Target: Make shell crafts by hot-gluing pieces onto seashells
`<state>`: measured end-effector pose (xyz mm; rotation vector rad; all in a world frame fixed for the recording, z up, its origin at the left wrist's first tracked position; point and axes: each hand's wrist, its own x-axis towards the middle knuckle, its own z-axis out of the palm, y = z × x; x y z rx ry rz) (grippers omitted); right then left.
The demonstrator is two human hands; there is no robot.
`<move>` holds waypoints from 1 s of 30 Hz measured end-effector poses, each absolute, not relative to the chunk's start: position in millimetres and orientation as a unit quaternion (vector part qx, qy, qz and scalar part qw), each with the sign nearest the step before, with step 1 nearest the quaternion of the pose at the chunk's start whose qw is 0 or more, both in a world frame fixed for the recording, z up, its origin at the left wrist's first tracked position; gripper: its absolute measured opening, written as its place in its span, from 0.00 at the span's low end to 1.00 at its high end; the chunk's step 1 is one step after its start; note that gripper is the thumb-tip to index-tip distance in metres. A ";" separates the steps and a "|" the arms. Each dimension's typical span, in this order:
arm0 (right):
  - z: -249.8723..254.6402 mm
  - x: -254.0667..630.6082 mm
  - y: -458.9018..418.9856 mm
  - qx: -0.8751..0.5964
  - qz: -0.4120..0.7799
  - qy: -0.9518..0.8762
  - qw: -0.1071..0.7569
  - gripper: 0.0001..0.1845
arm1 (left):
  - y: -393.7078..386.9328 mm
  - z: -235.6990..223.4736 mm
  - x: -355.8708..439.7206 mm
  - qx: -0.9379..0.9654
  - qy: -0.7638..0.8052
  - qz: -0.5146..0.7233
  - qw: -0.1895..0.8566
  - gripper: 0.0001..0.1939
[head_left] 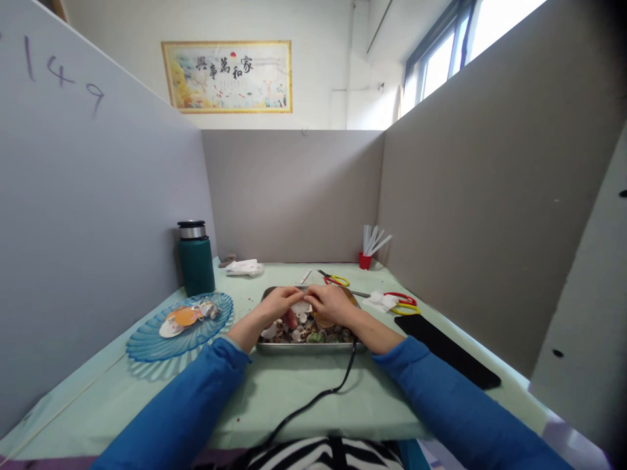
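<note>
A metal tray (274, 348) full of several seashells stands in front of me on the pale green table. Both hands hover over it and meet at a small white shell (302, 307). My left hand (277, 305) has its fingers pinched together on the shell's left side. From the other side, my right hand (333, 304) closes its fingers on the same shell. Both sleeves are blue. To the left lies a blue glass plate (147, 346) with an orange shell (185, 316) and a few others on it.
A dark green flask (196, 258) stands at the back left beside crumpled white paper (243, 267). Scissors (334, 279), a second red-and-yellow pair (404, 303), a red cup of white sticks (365, 260) and a black pad (453, 352) lie right. A black cable (313, 403) runs toward me. Grey partitions enclose the table.
</note>
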<state>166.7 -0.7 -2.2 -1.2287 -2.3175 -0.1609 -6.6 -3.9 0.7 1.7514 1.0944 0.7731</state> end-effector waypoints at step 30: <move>-5.9 168.5 1.8 -0.439 -0.128 -0.858 0.235 0.20 | -5.2 1.8 -3.4 0.686 0.444 0.317 0.482 0.19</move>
